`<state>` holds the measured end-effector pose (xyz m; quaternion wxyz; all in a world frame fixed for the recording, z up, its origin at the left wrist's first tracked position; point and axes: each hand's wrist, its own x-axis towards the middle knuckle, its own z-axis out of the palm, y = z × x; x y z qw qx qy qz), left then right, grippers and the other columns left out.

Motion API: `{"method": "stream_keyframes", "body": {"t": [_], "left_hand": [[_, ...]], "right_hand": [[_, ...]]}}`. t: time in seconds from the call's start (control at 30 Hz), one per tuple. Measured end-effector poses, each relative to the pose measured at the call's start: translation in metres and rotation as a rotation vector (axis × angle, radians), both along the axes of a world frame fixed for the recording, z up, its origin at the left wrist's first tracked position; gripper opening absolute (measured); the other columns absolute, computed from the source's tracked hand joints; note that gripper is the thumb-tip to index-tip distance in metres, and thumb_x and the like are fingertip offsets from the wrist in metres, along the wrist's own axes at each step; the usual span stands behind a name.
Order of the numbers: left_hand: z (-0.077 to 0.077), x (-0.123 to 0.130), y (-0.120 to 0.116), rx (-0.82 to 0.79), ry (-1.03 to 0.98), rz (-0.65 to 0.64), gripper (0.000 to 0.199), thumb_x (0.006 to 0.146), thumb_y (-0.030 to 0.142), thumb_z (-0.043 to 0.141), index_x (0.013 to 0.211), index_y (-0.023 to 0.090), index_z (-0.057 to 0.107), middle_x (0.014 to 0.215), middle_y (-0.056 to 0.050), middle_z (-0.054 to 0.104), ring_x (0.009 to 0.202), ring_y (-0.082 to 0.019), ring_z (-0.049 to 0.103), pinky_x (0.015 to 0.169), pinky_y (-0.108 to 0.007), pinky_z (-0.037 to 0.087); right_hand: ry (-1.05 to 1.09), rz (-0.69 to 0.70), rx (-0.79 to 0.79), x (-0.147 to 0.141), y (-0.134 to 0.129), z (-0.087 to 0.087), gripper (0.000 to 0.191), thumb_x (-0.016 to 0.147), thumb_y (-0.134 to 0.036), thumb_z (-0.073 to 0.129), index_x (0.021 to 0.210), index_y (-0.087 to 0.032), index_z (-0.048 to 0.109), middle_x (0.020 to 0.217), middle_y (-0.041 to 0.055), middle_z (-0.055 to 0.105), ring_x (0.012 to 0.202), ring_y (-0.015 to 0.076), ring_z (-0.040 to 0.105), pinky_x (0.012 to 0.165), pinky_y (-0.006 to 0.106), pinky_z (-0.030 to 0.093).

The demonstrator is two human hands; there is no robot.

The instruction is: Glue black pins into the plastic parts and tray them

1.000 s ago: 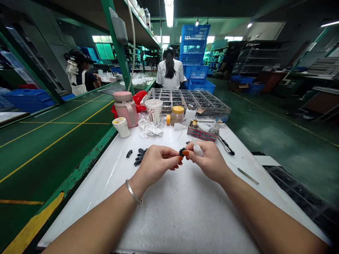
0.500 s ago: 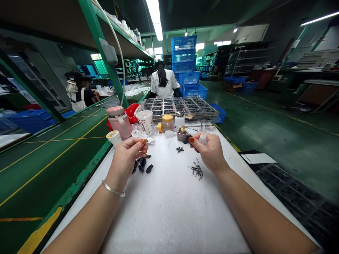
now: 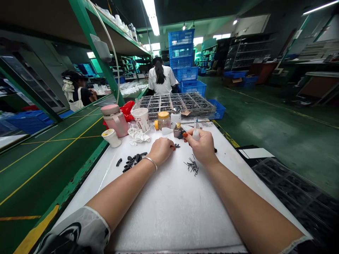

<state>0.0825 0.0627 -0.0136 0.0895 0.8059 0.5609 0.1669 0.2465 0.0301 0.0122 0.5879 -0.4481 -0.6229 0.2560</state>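
Observation:
My left hand (image 3: 162,151) reaches to the small pile of black parts (image 3: 177,145) at mid-table. Its fingers are bent down there, and whether they pinch a part is hidden. My right hand (image 3: 201,144) is closed around a small translucent bottle (image 3: 196,134) with a thin tip pointing up; a dark piece shows by its thumb. Thin black pins (image 3: 192,167) lie below that hand on the white table (image 3: 169,211). Curved black pieces (image 3: 129,162) are scattered left of my left wrist.
Along the back stand a pink flask (image 3: 115,120), a paper cup (image 3: 141,119), a yellow-lidded jar (image 3: 164,120), a white tub (image 3: 111,138), crumpled tissue (image 3: 138,136) and a dark glass bottle (image 3: 178,131). Behind are divided trays (image 3: 174,103). Two people sit farther off.
My left hand has moved right and down to the small black parts. My right hand stays closed around the bottle. The view has shifted slightly.

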Motion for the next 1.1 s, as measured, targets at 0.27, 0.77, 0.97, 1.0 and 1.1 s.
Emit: {"method": "stream_keyframes", "body": {"t": [0.27,0.77,0.97,1.0,1.1], "left_hand": [[0.002,0.003,0.004,-0.002,0.026,0.023,0.012,0.076,0.018,0.062,0.078,0.022,0.073,0.078,-0.005,0.069,0.075,-0.022,0.062,0.069,-0.028,0.043],[-0.002,0.014,0.001,0.003,-0.143,-0.108,0.020,0.078,0.010,0.053,0.075,0.018,0.070,0.090,-0.008,0.066,0.089,-0.023,0.060,0.083,-0.034,0.044],[0.013,-0.006,-0.007,-0.163,-0.491,-0.048,0.012,0.083,0.019,0.052,0.085,0.014,0.063,0.090,-0.009,0.068,0.084,-0.018,0.064,0.075,-0.029,0.053],[0.017,-0.012,-0.011,-0.204,-0.563,-0.041,0.014,0.085,0.023,0.051,0.085,0.013,0.061,0.093,-0.010,0.069,0.083,-0.018,0.065,0.073,-0.028,0.054],[0.028,-0.034,-0.027,-0.385,-0.958,-0.002,0.015,0.083,0.027,0.059,0.082,0.012,0.059,0.096,-0.011,0.068,0.085,-0.015,0.066,0.072,-0.021,0.054]], "right_hand": [[-0.034,-0.017,0.012,-0.002,0.001,-0.002,0.022,0.076,-0.030,0.064,0.059,-0.016,0.062,0.052,-0.0008,0.054,0.051,0.0126,0.048,0.053,0.026,0.036],[-0.001,-0.061,0.019,0.002,0.003,-0.001,0.021,0.076,-0.031,0.062,0.062,-0.015,0.062,0.053,-0.0003,0.055,0.053,0.0131,0.049,0.056,0.027,0.038],[-0.015,-0.020,-0.011,0.000,0.001,0.000,0.025,0.077,-0.033,0.064,0.061,-0.015,0.061,0.054,0.0003,0.056,0.052,0.0123,0.048,0.053,0.026,0.036],[-0.016,0.001,-0.020,-0.001,0.000,0.001,0.025,0.077,-0.034,0.064,0.061,-0.015,0.061,0.054,0.0003,0.057,0.051,0.0120,0.048,0.052,0.026,0.036],[-0.018,0.093,-0.070,-0.007,-0.009,0.005,0.026,0.076,-0.036,0.066,0.062,-0.015,0.062,0.053,0.0001,0.057,0.048,0.0111,0.046,0.048,0.025,0.034]]}}
